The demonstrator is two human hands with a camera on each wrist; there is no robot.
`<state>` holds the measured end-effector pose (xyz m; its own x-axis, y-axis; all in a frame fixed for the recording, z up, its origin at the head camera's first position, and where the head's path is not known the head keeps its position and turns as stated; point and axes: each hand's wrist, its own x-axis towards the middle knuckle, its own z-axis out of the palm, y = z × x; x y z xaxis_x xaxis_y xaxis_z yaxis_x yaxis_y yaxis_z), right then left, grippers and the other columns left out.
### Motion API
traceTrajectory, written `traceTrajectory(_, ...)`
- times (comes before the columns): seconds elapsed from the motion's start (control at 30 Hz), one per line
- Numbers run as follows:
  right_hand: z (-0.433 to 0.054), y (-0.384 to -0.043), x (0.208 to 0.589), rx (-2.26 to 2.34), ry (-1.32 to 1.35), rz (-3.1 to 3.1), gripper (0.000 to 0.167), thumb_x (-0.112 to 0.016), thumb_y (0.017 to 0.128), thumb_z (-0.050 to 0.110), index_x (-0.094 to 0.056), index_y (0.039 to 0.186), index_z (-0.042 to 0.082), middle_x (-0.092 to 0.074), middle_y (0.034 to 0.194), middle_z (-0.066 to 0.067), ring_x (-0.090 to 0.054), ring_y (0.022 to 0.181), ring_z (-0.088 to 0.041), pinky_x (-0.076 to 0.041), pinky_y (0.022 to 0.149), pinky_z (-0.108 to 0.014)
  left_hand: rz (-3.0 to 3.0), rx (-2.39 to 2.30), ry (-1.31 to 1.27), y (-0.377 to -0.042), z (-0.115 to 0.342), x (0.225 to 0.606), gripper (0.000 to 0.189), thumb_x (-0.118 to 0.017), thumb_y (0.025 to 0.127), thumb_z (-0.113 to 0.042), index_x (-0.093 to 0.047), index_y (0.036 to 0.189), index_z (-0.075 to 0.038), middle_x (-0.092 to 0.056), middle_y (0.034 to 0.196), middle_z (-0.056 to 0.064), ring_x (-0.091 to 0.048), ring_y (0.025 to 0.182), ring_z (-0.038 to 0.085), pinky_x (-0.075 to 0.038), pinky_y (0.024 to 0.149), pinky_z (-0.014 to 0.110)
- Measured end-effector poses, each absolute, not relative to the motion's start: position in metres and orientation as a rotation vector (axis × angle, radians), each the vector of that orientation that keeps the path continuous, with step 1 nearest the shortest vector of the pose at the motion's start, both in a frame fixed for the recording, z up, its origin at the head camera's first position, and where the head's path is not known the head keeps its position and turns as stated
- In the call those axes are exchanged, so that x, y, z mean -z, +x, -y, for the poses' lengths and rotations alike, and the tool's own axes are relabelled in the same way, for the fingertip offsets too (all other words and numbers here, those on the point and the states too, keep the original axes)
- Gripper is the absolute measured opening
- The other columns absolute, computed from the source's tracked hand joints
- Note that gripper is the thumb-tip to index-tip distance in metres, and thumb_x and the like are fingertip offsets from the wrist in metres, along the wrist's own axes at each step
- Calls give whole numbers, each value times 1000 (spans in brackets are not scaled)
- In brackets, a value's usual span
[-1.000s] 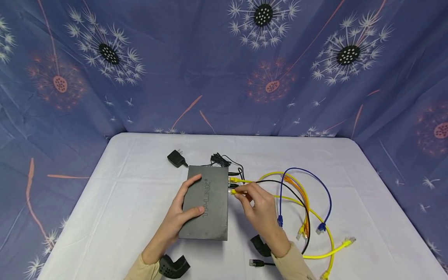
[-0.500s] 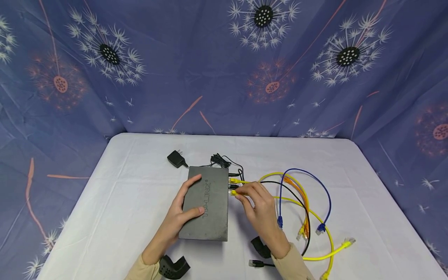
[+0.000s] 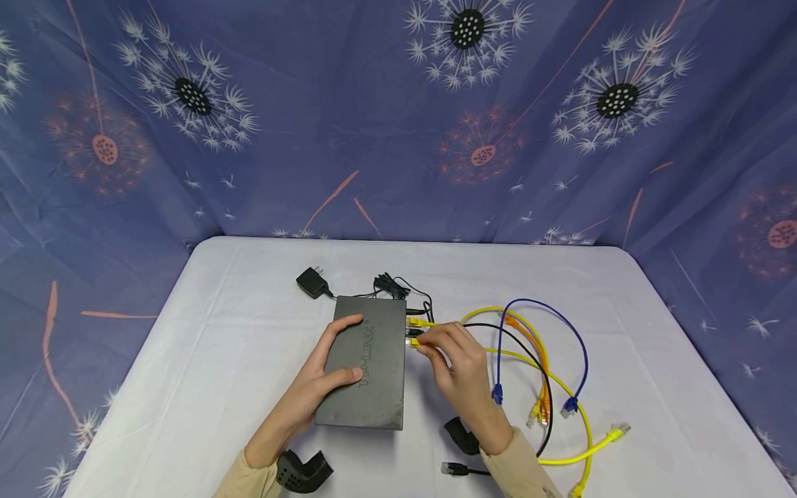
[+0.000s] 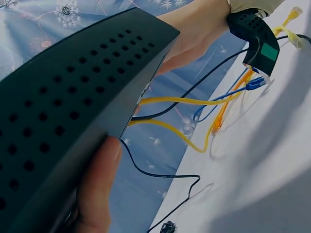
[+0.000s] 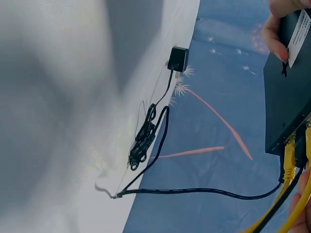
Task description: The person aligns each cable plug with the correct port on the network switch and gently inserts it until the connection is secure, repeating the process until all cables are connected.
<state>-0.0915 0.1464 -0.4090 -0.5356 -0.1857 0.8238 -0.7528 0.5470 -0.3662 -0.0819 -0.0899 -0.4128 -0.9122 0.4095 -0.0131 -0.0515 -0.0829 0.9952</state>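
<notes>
My left hand [image 3: 305, 387] grips a dark grey TP-LINK network switch [image 3: 380, 408], thumb and index finger over its top; in the right wrist view, fingers [image 5: 276, 46] show at its underside. My right hand [image 3: 459, 366] pinches a yellow network cable by its plug [image 3: 415, 342] at a port on the switch's right side. Beside it sit a black cable's plug [image 3: 414, 333] and another yellow plug [image 3: 417, 322]. A thin black power lead [image 3: 416, 311] enters the same side near the far corner. In the left wrist view, the switch's perforated side [image 4: 63, 97] is close up.
Behind the switch lie a power adapter [image 3: 313, 283] and its bundled cord [image 3: 391, 285]. Blue [image 3: 587, 346], orange [image 3: 537, 337] and yellow cables spread over the white table [image 3: 205, 387] at right. A loose black plug [image 3: 456, 469] lies in front. Black bands [image 3: 305, 472] surround both wrists.
Left hand and switch have shifted very slightly left and toward the front. My right hand keeps its pinch on the yellow cable's plug at the port.
</notes>
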Motion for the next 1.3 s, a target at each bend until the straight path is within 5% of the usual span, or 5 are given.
traceTrajectory(0.37,-140,-93,411,-963,734,2025,19,-64,92,18,-68,82,2,-63,82,-4,-60,75,-19,-48,69,-29,-1879,-2033,442,-84,93,411,68,-64,89,-13,-33,146,-31,-19,152,4,-20,135,29,-14,102,54)
traceTrajectory(0.5,-141,-93,410,-987,734,2064,6,-72,84,5,-68,83,1,-63,83,-5,-60,77,-21,-49,71,-30,-1908,-2043,432,-84,91,412,68,-65,87,-12,-34,145,-31,-22,151,5,-23,134,29,-14,102,54)
traceTrajectory(0.67,-144,-94,410,-1006,754,2105,18,-77,72,-8,-68,85,1,-63,85,-5,-60,80,-21,-48,73,-28,-1929,-2080,384,-83,89,414,70,-66,85,-11,-36,145,-31,-27,148,6,-28,129,30,-19,100,51)
traceTrajectory(0.9,-147,-92,412,-1054,741,2151,18,-77,75,-6,-69,89,3,-62,89,-5,-61,84,-20,-46,80,-23,-1861,-2155,368,-84,88,416,72,-66,83,-6,-36,145,-26,-35,136,13,-35,116,32,-29,93,45)
traceTrajectory(1.3,-154,-87,417,-1058,700,2179,21,-73,77,-7,-70,94,5,-62,93,-4,-59,89,-22,-43,84,-23,-1849,-2184,339,-82,86,418,72,-67,84,-6,-36,146,-26,-30,143,10,-34,119,32,-29,93,46)
